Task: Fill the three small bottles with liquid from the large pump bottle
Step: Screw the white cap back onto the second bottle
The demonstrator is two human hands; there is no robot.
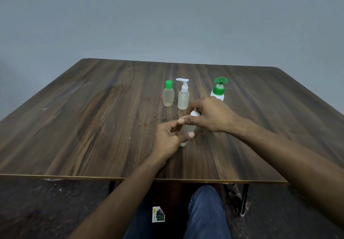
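Head view: the left hand (168,139) grips the lower body of a small frosted bottle (187,129), thumb across its front and fingers curled behind. The right hand (211,115) pinches the bottle's white top (195,112), fingers closed around it; whether the top is being loosened or tightened cannot be told. The bottle is tilted, its base near or touching the table (93,127), between both hands at the centre front.

Handling judgement: the bottle appears to be thin, light plastic, likely to flex if squeezed and to slip if wet. Best held around the mid-body, with the cap taken at its sides. Spillage is a risk once the cap is off.

Beyond the hands stand 2 other small bottles, upright and just beside each other: 1 with a green cap (168,96) and 1 with a white pump (183,95). The large pump bottle (218,89), with a green head, stands behind the right hand, partly hidden.
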